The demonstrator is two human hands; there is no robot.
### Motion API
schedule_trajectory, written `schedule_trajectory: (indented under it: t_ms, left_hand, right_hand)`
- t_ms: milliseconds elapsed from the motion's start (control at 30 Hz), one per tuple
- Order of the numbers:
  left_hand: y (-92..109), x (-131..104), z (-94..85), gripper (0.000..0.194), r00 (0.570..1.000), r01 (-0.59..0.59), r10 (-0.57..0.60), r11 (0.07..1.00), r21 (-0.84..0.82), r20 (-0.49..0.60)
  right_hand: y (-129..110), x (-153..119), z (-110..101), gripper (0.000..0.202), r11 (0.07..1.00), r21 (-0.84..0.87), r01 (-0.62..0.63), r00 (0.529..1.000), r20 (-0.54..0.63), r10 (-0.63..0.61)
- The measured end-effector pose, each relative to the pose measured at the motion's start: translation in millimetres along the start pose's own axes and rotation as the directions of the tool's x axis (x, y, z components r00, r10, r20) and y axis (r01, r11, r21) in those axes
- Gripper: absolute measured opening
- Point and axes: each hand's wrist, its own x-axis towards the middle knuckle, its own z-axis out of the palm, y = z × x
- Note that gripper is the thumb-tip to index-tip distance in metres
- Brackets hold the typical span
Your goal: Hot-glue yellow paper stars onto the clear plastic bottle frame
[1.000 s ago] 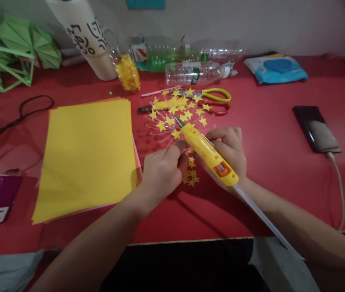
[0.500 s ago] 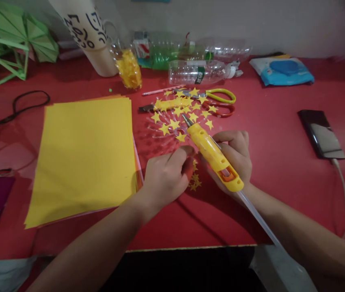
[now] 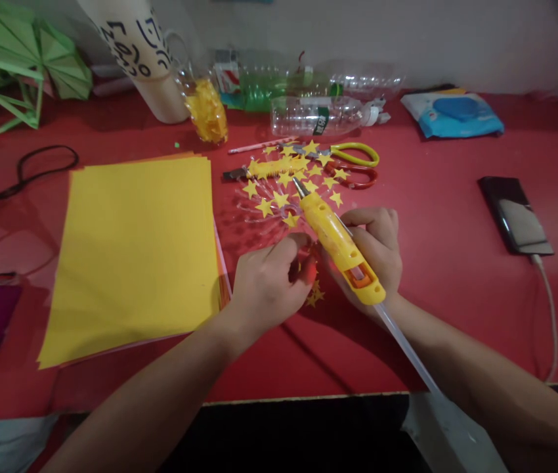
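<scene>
My right hand [image 3: 378, 246] is closed around a yellow glue gun [image 3: 341, 244]. The gun's metal nozzle points up and left, and a clear glue stick runs out of its back end. My left hand [image 3: 272, 279] is bent in a pinch just left of the gun; what its fingertips hold, if anything, is hidden. Several small loose yellow stars [image 3: 315, 297] lie between the two hands, partly covered by the left fingers. Past the nozzle is a spray of clear plastic strips with yellow paper stars [image 3: 280, 200] on the tips.
Left of my hands is a stack of yellow paper [image 3: 136, 249]. Behind the stars are scissors [image 3: 358, 155], a utility knife [image 3: 272, 169] and a pink pencil [image 3: 257, 146]. Clear bottles [image 3: 318, 117] and a wipes pack [image 3: 453, 113] line the back; a phone [image 3: 515, 217] lies right.
The view has shifted slightly. My left thumb and finger have moved a little apart, with a yellow bit showing between them. The glue gun stays in my right hand.
</scene>
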Motion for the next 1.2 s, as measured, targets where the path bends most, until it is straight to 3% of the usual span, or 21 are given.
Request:
schedule_trajectory:
  t_ms: [267, 500, 767, 1000, 1200]
  left_hand:
    - [1, 2, -6.9, 0.014, 0.993, 0.112, -0.11, 0.993, -0.035, 0.041]
    - [1, 4, -6.6, 0.016, 0.994, 0.105, -0.105, 0.994, -0.035, 0.014]
    - [-3, 2, -7.9, 0.013, 0.999, -0.004, 0.003, 1.0, -0.027, -0.054]
    - [-7, -4, -17.4, 0.008, 0.98, -0.134, 0.138, 0.99, 0.036, -0.143]
    - [-8, -4, -26.6, 0.004, 0.982, -0.155, 0.158, 0.987, 0.037, -0.101]
  right_hand:
    - [-3, 0, -7, 0.01, 0.99, 0.095, -0.104, 0.994, 0.023, 0.103]
    - [0, -3, -11, 0.009, 0.987, 0.124, -0.105, 0.994, 0.035, 0.102]
    - [-1, -2, -19, 0.007, 0.975, 0.115, -0.192, 0.981, 0.021, 0.19]
    - [14, -1, -23, 0.017, 0.894, 0.233, -0.381, 0.923, 0.048, 0.381]
    - [20, 1, -29, 0.021, 0.883, 0.247, -0.398, 0.915, 0.032, 0.403]
